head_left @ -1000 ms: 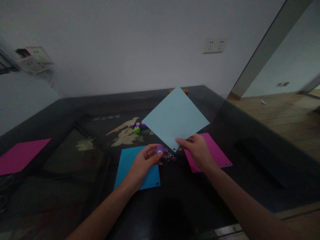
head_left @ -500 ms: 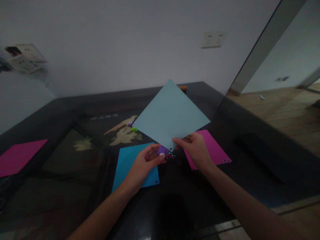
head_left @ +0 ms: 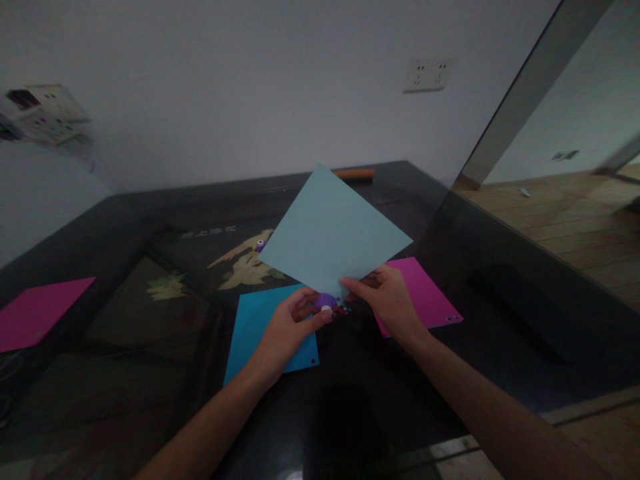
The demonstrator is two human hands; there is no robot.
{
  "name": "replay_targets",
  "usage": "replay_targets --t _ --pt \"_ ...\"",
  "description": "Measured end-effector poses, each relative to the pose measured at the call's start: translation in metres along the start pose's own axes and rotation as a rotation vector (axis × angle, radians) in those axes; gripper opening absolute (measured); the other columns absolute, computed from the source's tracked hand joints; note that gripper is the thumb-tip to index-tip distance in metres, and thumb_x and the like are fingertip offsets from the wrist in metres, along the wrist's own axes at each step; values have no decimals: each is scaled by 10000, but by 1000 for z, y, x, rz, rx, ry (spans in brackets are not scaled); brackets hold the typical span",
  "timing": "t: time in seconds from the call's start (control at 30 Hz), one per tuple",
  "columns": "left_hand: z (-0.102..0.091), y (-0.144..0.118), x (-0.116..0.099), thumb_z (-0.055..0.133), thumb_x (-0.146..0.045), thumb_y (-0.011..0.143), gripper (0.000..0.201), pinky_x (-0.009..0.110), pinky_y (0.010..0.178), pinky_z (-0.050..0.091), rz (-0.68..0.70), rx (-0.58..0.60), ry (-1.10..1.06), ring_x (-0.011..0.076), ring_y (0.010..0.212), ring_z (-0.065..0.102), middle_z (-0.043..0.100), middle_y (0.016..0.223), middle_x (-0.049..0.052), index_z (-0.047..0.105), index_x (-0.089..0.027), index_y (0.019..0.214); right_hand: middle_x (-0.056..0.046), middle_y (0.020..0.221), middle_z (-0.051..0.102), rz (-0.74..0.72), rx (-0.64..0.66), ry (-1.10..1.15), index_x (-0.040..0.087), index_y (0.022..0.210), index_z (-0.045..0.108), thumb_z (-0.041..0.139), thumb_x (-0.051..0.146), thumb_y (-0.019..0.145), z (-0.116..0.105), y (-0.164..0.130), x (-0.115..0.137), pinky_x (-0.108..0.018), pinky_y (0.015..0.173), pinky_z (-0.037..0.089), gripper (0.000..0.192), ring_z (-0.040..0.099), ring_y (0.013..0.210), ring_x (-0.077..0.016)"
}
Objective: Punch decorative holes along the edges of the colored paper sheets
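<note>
Your right hand (head_left: 387,303) pinched the near corner of a pale blue paper sheet (head_left: 333,233), raised at a tilt above the dark counter (head_left: 125,333). Your left hand (head_left: 290,327) gripped a small purple paper punch (head_left: 325,302) at that same corner. Punched coloured dots (head_left: 343,308) lay just below, between a bright blue sheet (head_left: 260,330) and a magenta sheet (head_left: 425,293).

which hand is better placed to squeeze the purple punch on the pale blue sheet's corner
Left. The left hand already has its grip on the purple punch, right at the lower corner of the pale blue sheet. The right hand is busy pinching the sheet's edge to hold it up.
</note>
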State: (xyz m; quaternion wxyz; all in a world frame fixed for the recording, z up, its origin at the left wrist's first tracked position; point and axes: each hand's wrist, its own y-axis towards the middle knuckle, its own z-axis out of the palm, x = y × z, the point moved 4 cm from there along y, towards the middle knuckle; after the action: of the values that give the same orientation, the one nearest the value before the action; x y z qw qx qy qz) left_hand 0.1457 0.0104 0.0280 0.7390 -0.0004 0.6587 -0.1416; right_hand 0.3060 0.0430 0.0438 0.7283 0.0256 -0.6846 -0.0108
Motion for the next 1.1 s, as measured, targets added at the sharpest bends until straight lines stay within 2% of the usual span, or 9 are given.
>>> replay_targets --t 0.27,0.57,0.7,0.9,1.1 --pt "3 -3 -6 703 -311 705 238 280 626 460 -8 -16 53 173 699 641 687 858 53 635 -173 887 -36 774 714 -16 80 19 179 770 647 728 286 633 6 -2 -5 -303 617 535 192 658 682 -171" --pt "2 -1 2 719 -308 696 346 275 678 478 -27 -13 -59 131 684 589 664 890 62 620 -130 976 -42 772 709 10 139 -39 155 775 666 702 279 669 8 0 -12 -305 638 501 168 644 683 -172" --pt "1 -1 3 721 -315 695 343 274 678 479 -38 -24 -43 134 681 586 660 868 62 625 -127 964 -40 715 699 28 159 -99 148 733 665 693 286 677 7 1 -13 -291 595 484 151 624 627 -161" --pt "-1 -1 4 704 -320 718 349 261 685 479 -13 -18 -28 133 703 589 669 945 78 632 -137 1006 -54 788 714 -13 173 -131 157 797 681 679 291 694 7 0 -11 -303 617 498 169 640 672 -172" --pt "-1 0 5 712 -324 703 330 260 666 479 -12 -27 -3 133 679 586 672 894 67 651 -143 972 -54 723 707 -30 171 -221 148 771 685 680 296 699 6 0 -11 -300 573 493 164 632 616 -174"
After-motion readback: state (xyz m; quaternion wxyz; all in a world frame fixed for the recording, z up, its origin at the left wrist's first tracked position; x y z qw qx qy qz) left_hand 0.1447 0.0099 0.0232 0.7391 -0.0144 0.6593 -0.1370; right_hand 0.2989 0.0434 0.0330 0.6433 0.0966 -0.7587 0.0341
